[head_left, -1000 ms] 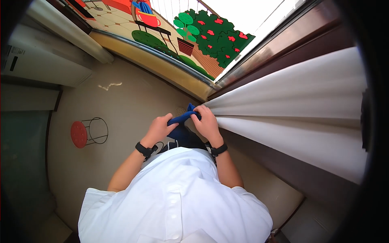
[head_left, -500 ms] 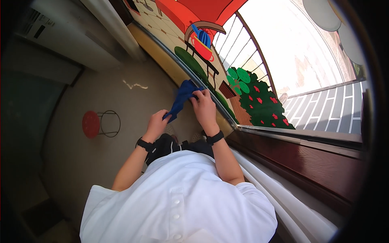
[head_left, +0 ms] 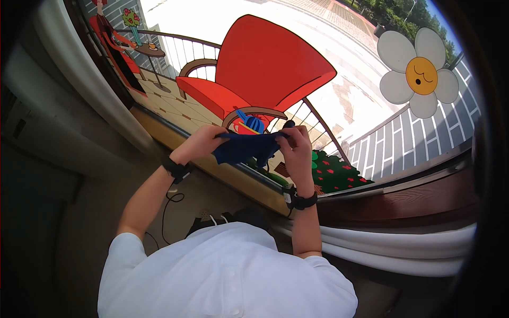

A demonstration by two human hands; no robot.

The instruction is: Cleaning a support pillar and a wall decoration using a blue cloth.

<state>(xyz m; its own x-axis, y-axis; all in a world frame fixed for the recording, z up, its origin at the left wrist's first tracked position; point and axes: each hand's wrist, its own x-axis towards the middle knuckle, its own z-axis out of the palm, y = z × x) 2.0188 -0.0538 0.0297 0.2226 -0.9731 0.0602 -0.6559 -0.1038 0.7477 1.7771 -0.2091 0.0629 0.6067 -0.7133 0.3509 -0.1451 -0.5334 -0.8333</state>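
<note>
**Blue cloth stretched between two hands at a painted window**

Blue, dark and soft, the cloth [head_left: 245, 148] hangs in the air between both hands, held up in front of the window [head_left: 339, 90]. The left hand [head_left: 200, 142] is pinched shut on the cloth's left edge, fingers curled over the top of the fabric. The right hand [head_left: 297, 151] grips the right edge, thumb and fingers pressed together on it, with a small dark object poking up above the knuckles; what that object is cannot be told. The fabric sags and folds slightly in the middle, its lower part drooping toward the sill [head_left: 222, 169].

Each wrist carries a black band [head_left: 176, 169]. Behind the cloth the glass bears coloured pictures: a big red armchair [head_left: 265, 69], a white daisy with an orange centre [head_left: 419, 71], and a green bush with red dots [head_left: 334, 175]. A white curtain [head_left: 392, 246] lies bunched along the dark wooden frame on the right. A thin black cable [head_left: 169, 204] trails below the left forearm.
</note>
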